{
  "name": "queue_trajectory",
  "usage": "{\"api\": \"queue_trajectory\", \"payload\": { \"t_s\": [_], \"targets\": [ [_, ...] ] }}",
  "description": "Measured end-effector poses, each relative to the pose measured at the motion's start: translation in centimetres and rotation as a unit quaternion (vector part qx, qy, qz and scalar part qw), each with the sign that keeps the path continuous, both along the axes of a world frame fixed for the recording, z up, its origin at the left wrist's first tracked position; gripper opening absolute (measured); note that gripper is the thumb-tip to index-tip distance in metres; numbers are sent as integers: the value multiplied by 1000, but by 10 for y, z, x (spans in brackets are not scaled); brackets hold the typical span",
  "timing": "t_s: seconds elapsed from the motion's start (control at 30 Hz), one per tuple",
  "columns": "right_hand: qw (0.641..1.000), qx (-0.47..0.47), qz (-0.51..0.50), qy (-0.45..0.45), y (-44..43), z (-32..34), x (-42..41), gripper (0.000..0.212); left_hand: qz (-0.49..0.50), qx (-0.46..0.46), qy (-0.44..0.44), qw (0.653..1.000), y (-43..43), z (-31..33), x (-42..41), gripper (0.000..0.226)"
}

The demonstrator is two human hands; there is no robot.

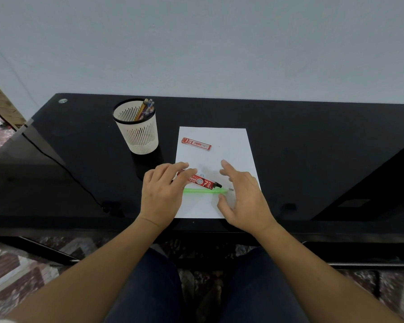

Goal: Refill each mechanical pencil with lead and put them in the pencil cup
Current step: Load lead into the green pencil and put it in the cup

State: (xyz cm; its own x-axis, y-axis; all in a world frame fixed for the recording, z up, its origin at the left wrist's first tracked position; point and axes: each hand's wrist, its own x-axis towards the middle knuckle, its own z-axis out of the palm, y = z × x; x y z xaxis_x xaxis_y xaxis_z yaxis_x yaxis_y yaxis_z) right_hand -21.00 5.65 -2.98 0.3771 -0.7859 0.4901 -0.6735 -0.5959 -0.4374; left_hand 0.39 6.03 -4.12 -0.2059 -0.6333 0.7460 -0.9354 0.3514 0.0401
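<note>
So there's one green mechanical pencil lying flat on the sheet of white paper, just below the middle of the frame and running roughly left to right. A tiny grey bit sits right off its right end; it's too small to tell what it is.

Just above the pencil and nearly touching it is a red lead case. The left hand has its fingers stretched out fairly straight over the left end of that case, so that end is covered. It doesn't look like a real grip. The right hand is spread wide and holds nothing, with the thumb down by the pencil's right end and the index finger pointing up the frame.

There are two lead cases in total, and the second red lead case lies alone higher up on the paper, well apart from both hands.

There's one pencil cup, white with slots, standing upright on the black bench to the upper left of the paper. A few pencils lean against its right rim. I see three or four tips but can't count them exactly.

On the left side of the bench there's a black cable, plus a round metal fitting in the far left corner. The bottom of the frame shows dark trousers and a patterned floor.
</note>
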Motion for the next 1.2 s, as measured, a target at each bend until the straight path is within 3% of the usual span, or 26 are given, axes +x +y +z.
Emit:
{"api": "queue_trajectory", "payload": {
  "t_s": [0.1, 0.2, 0.3, 0.43, 0.53, 0.67, 0.9, 1.2],
  "targets": [
    [998, -39, 34, 27, -1, -1, -2, 51, 4, 5, 0, 1000, 1, 0, 1, 24],
    [1000, -8, 21, 3, -1, 0, -2, 61, 7, 10, 7, 1000, 1, 1, 0, 22],
    [999, -33, 33, 19, 0, 0, -1, 53, 13, 1, 6, 1000, 0, 1, 0, 21],
    [1000, -7, 19, 4, 0, 0, -1, 61, 15, -2, 4, 1000, 0, 1, 0, 21],
    [999, -31, 26, 21, -1, -2, -2, 52, 17, 1, 2, 1000, 1, 1, 0, 22],
    [1000, -13, 15, 8, 0, 0, -1, 60, 16, 7, 9, 1000, 1, 2, -1, 25],
    [999, -39, 19, 18, -3, -5, -1, 47, 21, 14, 15, 1000, -1, 0, 1, 23],
    [999, -41, -11, -2, -4, -5, -2, 44, 17, 16, 27, 999, -1, 0, 1, 25]
  ]
}}
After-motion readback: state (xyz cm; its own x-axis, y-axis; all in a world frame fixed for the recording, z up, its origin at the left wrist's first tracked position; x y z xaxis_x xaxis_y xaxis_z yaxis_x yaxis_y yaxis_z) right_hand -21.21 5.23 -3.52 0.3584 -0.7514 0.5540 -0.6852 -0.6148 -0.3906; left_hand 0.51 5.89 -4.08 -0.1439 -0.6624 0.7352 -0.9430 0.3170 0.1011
